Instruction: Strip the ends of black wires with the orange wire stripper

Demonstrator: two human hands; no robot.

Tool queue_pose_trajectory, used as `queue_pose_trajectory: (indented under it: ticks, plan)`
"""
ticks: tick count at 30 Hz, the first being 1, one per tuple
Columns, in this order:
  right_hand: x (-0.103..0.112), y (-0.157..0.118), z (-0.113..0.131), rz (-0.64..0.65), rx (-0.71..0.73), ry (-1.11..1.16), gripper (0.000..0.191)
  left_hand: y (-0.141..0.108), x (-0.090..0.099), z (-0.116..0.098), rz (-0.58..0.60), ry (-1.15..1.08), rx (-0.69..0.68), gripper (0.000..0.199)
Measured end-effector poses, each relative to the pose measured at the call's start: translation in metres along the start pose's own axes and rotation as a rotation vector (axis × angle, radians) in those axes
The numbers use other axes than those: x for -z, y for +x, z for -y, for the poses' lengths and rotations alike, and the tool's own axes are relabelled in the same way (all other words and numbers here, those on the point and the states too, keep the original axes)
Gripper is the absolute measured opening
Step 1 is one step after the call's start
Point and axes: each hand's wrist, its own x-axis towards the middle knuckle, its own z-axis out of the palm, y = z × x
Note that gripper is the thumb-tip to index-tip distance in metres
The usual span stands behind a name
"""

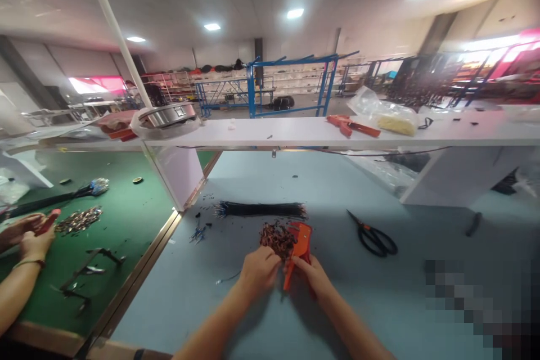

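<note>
My right hand [311,277] is wrapped round the handles of an orange hand tool [301,241], whose head points away from me. Just left of it, my left hand [260,270] has its fingers pinched together at the near edge of a pile of small copper-coloured pieces [276,238]; whatever is between the fingertips is too small to make out. Behind the pile lies a bundle of black wires [264,210] with stripped-looking ends. A single thin wire [228,278] rests left of my left hand.
Black scissors [375,239] lie at the right. Blue-tipped bits [198,233] are at the left. Above the mat runs a white shelf [253,132] with red-orange pliers [352,125] and a plastic bag [392,118]. Another person's hands [36,236] hold a red tool over the green table [126,208].
</note>
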Motion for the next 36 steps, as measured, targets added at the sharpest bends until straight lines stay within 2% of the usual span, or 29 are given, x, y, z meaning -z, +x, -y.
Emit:
queue_pose_trajectory:
  ticks: [3,5,9,13,16,19,21,23,25,27,30,34,36]
  plan:
    - [0.0,-0.001,0.009,-0.01,0.018,0.03,0.034,-0.024,0.021,0.02,-0.022,-0.003,0.05,0.02]
    - [-0.003,-0.003,0.011,0.024,0.041,0.015,0.035,-0.045,0.035,0.035,-0.018,-0.011,0.031,0.02]
    - [-0.013,-0.006,0.005,0.067,-0.02,0.011,0.033,-0.081,0.058,0.059,0.117,0.0,0.067,0.023]
    - [-0.018,-0.007,-0.008,0.074,-0.124,0.051,0.032,-0.087,0.068,0.07,0.265,0.055,0.135,0.025]
    - [-0.02,-0.007,-0.014,0.084,-0.157,0.048,0.03,-0.071,0.062,0.061,0.28,0.029,0.195,0.024]
    - [-0.023,-0.009,-0.017,0.078,-0.14,0.02,0.028,-0.047,0.045,0.034,0.213,-0.148,0.26,0.034]
    - [-0.024,-0.01,-0.019,0.076,-0.119,-0.003,0.028,-0.032,0.03,0.013,0.231,-0.245,0.335,0.032]
    - [-0.022,-0.009,-0.019,0.063,-0.092,-0.022,0.029,-0.018,0.017,-0.003,0.295,-0.323,0.416,0.023]
    - [-0.017,-0.007,-0.015,0.034,-0.061,-0.035,0.028,-0.008,0.008,-0.011,0.314,-0.368,0.436,0.012]
    - [-0.01,-0.004,-0.008,0.003,-0.035,-0.041,0.028,0.0,0.003,-0.009,0.251,-0.371,0.417,0.01]
    - [0.0,-0.001,0.006,0.009,-0.023,-0.038,0.031,0.007,-0.001,0.003,0.083,-0.353,0.375,0.008]
    - [0.011,-0.009,0.009,0.153,-0.106,-0.031,0.042,0.003,-0.009,0.022,-0.133,-0.279,0.278,0.009]
    - [0.016,-0.016,0.002,0.245,-0.187,0.022,0.043,-0.003,-0.013,0.028,-0.181,-0.188,0.23,0.011]
